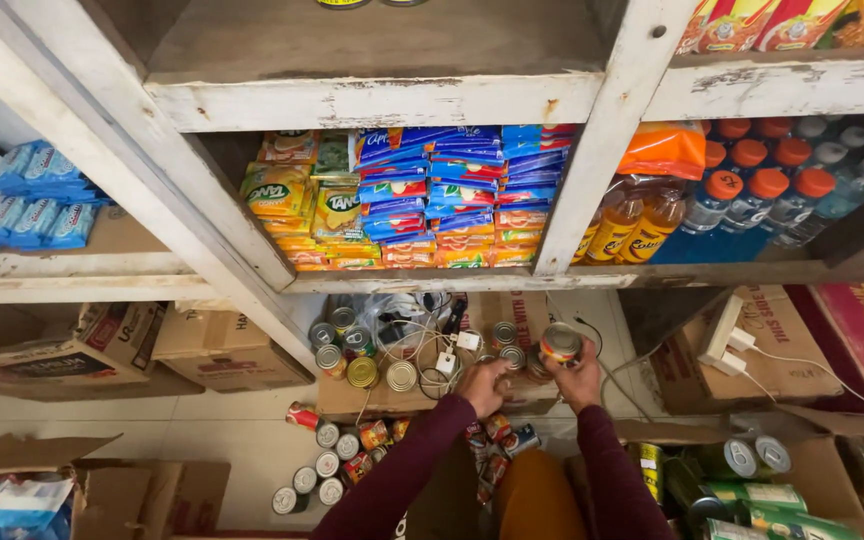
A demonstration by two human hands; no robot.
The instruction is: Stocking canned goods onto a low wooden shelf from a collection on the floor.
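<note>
the right hand (580,382) is gripping a small tin can (559,343), holding it just above a cardboard box (372,398) under the shelf. the left hand (484,387) is resting closed among cans (508,357) on that box, though whether it is clasping one i cannot tell.

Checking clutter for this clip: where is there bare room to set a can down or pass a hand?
Bare floor tile lies between the flattened brown boxes and the row of cans on the floor. The carton top under the hands is crowded with upright cans and white cables. The right hand holds a can; the left hand rests among tins.
</note>
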